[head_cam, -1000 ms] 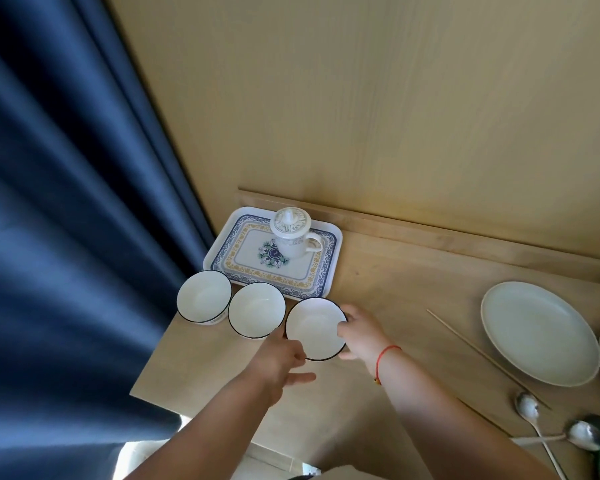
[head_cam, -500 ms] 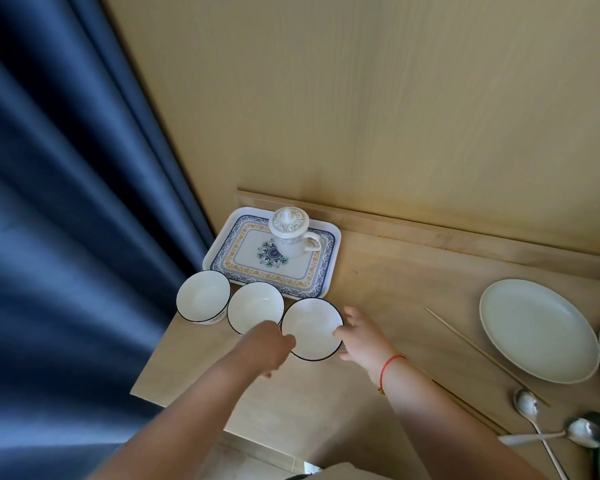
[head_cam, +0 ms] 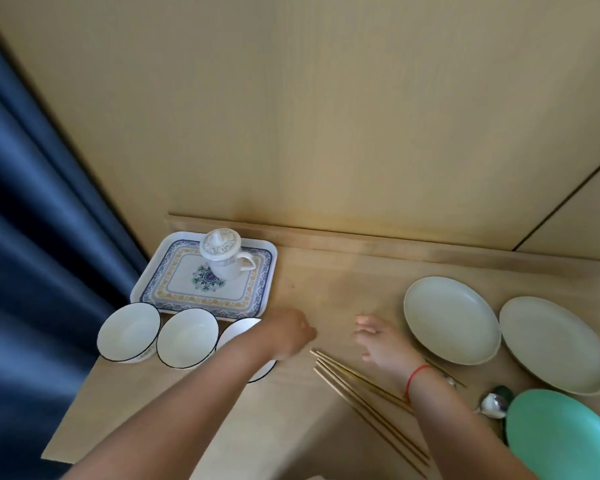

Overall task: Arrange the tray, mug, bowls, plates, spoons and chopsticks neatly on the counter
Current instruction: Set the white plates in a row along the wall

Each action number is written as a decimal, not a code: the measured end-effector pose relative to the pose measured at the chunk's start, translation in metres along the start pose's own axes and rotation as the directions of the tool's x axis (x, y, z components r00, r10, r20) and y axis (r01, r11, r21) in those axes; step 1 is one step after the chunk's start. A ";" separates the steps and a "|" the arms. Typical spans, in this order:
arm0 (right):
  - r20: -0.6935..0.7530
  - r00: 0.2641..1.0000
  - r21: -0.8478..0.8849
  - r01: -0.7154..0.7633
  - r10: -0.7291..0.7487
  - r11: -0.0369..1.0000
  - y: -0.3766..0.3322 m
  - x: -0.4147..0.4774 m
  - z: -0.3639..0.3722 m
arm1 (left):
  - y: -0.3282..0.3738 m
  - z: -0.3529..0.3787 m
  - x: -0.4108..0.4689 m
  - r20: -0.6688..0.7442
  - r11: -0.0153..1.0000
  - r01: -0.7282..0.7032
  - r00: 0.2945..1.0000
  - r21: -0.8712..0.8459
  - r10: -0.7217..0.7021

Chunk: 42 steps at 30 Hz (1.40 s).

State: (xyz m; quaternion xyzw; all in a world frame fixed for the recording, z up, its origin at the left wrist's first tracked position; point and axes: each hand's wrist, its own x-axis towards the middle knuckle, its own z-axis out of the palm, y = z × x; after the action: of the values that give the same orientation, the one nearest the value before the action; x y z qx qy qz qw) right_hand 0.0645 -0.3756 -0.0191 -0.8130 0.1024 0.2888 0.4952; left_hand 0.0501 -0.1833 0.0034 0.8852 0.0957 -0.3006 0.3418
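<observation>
The desk (head_cam: 329, 289) carries the tray (head_cam: 260, 296) at far left, two plates (head_cam: 451, 318) at right, and three bowls (head_cam: 187, 337) in a row at its left end. Both hands hover mid-desk: the left hand (head_cam: 288, 336) (blurred) looks loosely curled on nothing, and the right hand (head_cam: 378, 344) has a relaxed, empty grip. The mug (head_cam: 222, 261) stands on the tray. Loose chopsticks (head_cam: 357, 396) slant toward the near edge, with a spoon (head_cam: 492, 405) further right. The left forearm crosses the rightmost bowl. A careless sweep could knock it or roll the chopsticks off.
</observation>
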 end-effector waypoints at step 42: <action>-0.081 0.870 0.703 -0.296 0.486 0.647 0.110 0.040 -0.204 | 0.164 0.140 0.125 0.135 0.766 0.258 0.966 -0.589 -0.221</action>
State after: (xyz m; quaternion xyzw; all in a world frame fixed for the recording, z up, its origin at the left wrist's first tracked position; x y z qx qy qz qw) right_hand 0.1221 -0.6012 -0.0543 -0.5679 0.4379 0.2229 0.6603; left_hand 0.1459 -0.4036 -0.0636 0.7018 0.2883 -0.3211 0.5668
